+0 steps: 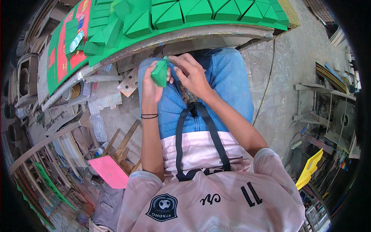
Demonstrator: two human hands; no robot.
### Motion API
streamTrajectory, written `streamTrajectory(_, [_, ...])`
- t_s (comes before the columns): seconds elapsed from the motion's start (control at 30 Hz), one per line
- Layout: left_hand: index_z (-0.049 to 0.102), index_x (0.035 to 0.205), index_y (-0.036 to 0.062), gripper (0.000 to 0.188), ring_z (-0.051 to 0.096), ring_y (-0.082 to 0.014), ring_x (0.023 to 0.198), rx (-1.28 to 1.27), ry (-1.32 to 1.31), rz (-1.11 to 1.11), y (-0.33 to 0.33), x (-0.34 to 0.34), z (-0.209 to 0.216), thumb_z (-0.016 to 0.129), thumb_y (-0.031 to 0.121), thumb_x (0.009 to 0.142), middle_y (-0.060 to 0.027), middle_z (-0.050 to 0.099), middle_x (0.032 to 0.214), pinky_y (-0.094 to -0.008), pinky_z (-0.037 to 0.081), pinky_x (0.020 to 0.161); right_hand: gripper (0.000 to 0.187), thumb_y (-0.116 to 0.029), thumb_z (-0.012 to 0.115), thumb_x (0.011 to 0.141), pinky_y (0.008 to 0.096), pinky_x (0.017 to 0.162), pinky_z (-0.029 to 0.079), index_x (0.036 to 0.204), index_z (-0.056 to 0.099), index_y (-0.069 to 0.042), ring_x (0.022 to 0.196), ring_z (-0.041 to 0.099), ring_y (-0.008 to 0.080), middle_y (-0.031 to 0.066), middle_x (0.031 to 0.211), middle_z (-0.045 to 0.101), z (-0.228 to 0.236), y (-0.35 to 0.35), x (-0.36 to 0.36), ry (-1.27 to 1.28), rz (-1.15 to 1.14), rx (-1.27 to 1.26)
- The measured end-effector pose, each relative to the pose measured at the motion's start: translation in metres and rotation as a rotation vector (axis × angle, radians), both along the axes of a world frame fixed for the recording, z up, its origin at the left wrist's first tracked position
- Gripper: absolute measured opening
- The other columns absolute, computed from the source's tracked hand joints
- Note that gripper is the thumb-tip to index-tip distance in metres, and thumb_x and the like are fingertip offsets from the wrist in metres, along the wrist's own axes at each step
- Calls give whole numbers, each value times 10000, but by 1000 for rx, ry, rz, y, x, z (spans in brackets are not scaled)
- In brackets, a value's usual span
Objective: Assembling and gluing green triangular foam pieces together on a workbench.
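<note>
Above my lap, my left hand is closed round a green wedge-shaped block, its broad face turned up. My right hand is beside the block's far end, fingers bent and drawn together. A thin, brownish flat piece seems to lie at its fingertips, too small and shaded to name. Just beyond my knees, many more green blocks of the same kind stand in rows on a board painted green and red.
The board rests on a worn wooden bench close in front of my knees. To the left are a wooden stool with a pink panel and stacked boards. Shelves and a yellow piece are on the right. A cable crosses the floor.
</note>
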State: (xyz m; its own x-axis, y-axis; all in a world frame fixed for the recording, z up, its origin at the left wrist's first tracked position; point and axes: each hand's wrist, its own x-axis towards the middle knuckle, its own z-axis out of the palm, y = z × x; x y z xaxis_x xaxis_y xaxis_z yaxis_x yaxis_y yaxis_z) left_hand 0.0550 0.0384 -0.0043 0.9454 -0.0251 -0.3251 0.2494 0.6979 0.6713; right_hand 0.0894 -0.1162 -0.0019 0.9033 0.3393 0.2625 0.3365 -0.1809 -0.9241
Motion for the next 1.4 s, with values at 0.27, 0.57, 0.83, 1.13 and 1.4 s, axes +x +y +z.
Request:
streamTrajectory(0.27, [510,1030,67,276,526,-191,709,62,48,62,-2,0,-5,363,278,929,-83,550,831,-337,422,634,405,107,571,722,390,759,484,1092,643,-41,900,563,323,169,1006,536,-5,10,-11,-225,82,13])
streamTrajectory(0.57, [517,1057,66,248,568,-152,805,80,3,9,4,-3,-12,384,237,937,-43,578,911,-306,462,686,374,137,513,786,328,703,495,1075,660,-50,772,584,241,152,959,516,-3,9,-6,-203,33,-14])
streamTrajectory(0.83, [536,1080,48,257,582,-156,821,260,68,223,-2,0,-14,399,215,941,-45,590,909,-285,465,754,401,96,597,689,386,763,476,1046,672,-71,887,547,333,165,939,528,1,11,-15,-227,188,36])
streamTrajectory(1.13, [549,1043,24,273,594,-186,794,214,54,109,2,-1,-16,358,202,962,-86,603,925,-331,493,650,436,121,560,739,346,744,487,1113,661,-78,838,580,299,166,969,522,-3,10,-12,-280,94,-61])
streamTrajectory(1.4, [558,1019,7,266,602,-199,780,291,91,154,-1,-1,-12,343,155,966,-104,604,925,-360,519,597,446,117,563,736,342,715,480,1127,656,-75,810,562,294,172,942,508,-2,11,-12,-282,70,-103])
